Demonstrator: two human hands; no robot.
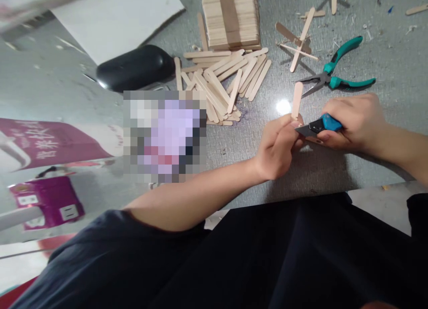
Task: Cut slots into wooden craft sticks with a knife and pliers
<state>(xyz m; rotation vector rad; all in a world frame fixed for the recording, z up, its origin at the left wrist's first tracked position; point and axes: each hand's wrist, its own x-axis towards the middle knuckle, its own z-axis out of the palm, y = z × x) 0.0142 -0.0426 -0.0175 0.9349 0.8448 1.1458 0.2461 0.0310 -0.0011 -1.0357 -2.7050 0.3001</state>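
Observation:
My left hand [279,144] pinches a wooden craft stick [297,99], whose rounded end points up toward the pliers. In my right hand [357,117] is a utility knife [329,122] with a blue and black handle. Its blade reaches left to the craft stick, right at my left fingertips; the exact contact is partly hidden by the fingers. Just beyond my hands lie needle-nose pliers [323,78] with teal handles, their jaws spread. A few craft sticks, crossed into a small joined piece [302,39], rest behind the pliers.
Loose craft sticks [217,86] lie heaped left of my hands, below a banded bundle of sticks [245,19]. A black case [133,68], a white sheet [117,19], a blurred-out object [174,135] and a purple packet [56,199] are farther left. Wood scraps dot the grey table [234,162].

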